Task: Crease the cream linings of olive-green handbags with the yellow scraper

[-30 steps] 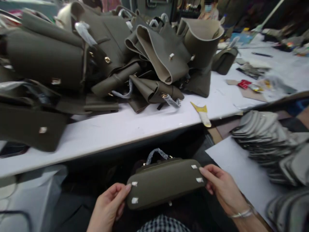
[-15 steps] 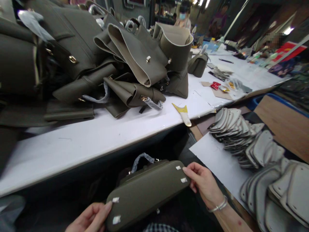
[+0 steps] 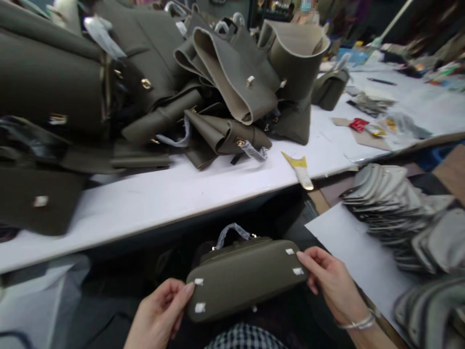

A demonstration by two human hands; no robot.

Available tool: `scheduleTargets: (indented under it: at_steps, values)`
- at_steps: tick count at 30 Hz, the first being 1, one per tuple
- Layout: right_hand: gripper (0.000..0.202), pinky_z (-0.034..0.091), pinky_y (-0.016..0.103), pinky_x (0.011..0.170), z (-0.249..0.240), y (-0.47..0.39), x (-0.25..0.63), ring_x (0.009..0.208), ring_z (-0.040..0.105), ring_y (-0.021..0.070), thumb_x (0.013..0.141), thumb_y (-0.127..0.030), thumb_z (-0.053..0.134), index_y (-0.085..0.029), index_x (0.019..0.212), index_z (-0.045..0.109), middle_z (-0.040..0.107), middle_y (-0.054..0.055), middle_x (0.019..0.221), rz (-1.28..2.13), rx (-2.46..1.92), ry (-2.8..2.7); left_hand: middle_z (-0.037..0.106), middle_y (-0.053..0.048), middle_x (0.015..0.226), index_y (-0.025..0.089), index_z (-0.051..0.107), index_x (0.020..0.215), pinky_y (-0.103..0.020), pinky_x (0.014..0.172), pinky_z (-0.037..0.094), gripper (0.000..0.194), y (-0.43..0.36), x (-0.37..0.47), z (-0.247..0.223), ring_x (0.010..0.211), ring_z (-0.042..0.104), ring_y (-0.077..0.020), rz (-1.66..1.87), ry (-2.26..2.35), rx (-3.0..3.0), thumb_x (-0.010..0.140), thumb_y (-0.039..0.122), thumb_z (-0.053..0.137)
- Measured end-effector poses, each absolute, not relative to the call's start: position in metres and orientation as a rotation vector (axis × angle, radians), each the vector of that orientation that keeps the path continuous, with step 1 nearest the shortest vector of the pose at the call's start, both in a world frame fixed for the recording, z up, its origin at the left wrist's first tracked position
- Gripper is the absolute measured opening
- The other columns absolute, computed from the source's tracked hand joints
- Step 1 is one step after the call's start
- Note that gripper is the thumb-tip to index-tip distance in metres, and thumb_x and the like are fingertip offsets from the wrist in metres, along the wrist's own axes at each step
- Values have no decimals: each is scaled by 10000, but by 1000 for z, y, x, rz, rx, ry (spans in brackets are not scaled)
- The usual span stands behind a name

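A dark olive bag [image 3: 247,283] is held over my lap, its flat base facing me, with white-wrapped pieces near the four corners. Its small handle [image 3: 232,230], wrapped in clear plastic, shows at the far side. My left hand [image 3: 163,310] pinches the left end between thumb and fingers. At the right end, my right hand [image 3: 329,276], with a bangle at the wrist, grips the edge with the thumb on the base.
Olive bags and bag parts [image 3: 232,77] are piled on the white table [image 3: 152,203]. A yellow and white piece [image 3: 300,169] lies at the table edge. Stacked grey panels [image 3: 392,208] stand at the right. A person [image 3: 307,17] is in the background.
The view has turned left, so the table things appear further right. The bag sits further right in view and looks more level, both hands still on it.
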State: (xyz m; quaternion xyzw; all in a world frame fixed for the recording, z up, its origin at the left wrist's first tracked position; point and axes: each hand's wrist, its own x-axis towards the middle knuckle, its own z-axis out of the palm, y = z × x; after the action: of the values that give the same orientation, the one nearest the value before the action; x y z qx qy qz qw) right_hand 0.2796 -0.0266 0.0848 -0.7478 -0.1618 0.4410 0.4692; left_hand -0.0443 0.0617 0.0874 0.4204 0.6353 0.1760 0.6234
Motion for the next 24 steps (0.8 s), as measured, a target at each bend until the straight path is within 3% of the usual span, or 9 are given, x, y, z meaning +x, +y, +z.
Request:
scheduleTargets:
  at_steps: [6, 10, 19, 24]
  values:
    - [560, 359, 201, 312, 90, -21, 280, 423, 453, 97, 461, -615, 874, -149, 672, 646, 585, 2, 611, 1062, -1915, -348, 411, 70, 421, 186, 506, 648, -184, 396, 245, 573, 65, -42, 94, 385, 337, -63, 462, 1428, 992, 679, 741, 644]
    - [555, 370, 207, 314, 96, -19, 277, 424, 452, 104, 426, -610, 875, -150, 641, 652, 587, 9, 593, 1051, -1937, -356, 423, 71, 441, 187, 495, 687, -182, 400, 249, 545, 61, -44, 92, 395, 349, -64, 450, 1418, 1004, 736, 718, 608]
    - [552, 353, 198, 310, 94, -21, 272, 398, 438, 92, 510, -638, 844, -161, 668, 617, 549, -16, 562, 974, -1957, -415, 419, 70, 439, 191, 498, 674, -186, 400, 264, 589, 63, -48, 95, 397, 357, -70, 416, 1389, 997, 699, 769, 607]
    - [532, 311, 177, 319, 91, -23, 270, 368, 401, 64, 645, -656, 774, -174, 678, 552, 476, -61, 528, 1002, -1903, -490, 442, 53, 452, 192, 544, 661, -195, 403, 322, 636, 60, -56, 82, 413, 397, -89, 316, 1416, 1006, 638, 824, 612]
